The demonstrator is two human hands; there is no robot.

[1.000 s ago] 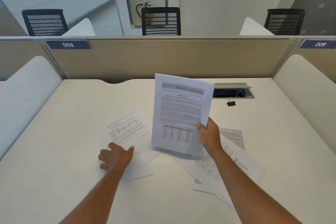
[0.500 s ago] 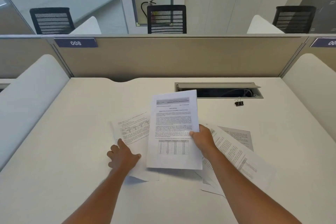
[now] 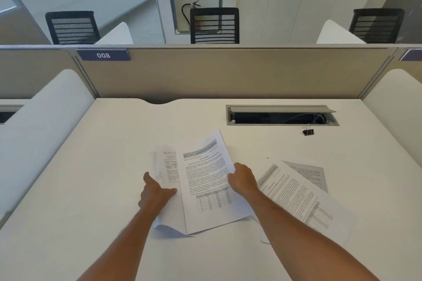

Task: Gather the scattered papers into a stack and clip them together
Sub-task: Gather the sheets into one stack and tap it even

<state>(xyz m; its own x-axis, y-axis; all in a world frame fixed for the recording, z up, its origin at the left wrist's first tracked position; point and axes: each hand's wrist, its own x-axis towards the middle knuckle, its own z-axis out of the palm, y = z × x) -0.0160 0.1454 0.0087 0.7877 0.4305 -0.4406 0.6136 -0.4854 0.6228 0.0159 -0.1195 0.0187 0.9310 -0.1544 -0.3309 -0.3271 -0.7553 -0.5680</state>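
Observation:
A printed sheet with a table (image 3: 209, 182) lies tilted on the white desk (image 3: 91, 166), and my right hand (image 3: 243, 179) grips its right edge. Partly under it is a second printed sheet (image 3: 167, 167), its left side lifted; my left hand (image 3: 155, 193) holds that sheet's left edge. To the right, under my right forearm, lie two more printed sheets: a large one (image 3: 299, 198) and a greyer one (image 3: 312, 174) behind it. A black binder clip (image 3: 308, 131) stands on the desk at the back right, apart from both hands.
An open cable tray (image 3: 282, 115) with wires is sunk into the desk just behind the clip. A beige partition (image 3: 228, 75) closes the back edge, and white rounded side panels (image 3: 45, 116) flank the desk. Black chairs stand beyond the partition.
My right hand has lowered the raised sheet onto the desk over the left sheet. My left hand has taken hold of the left sheet's edge and drawn it rightward.

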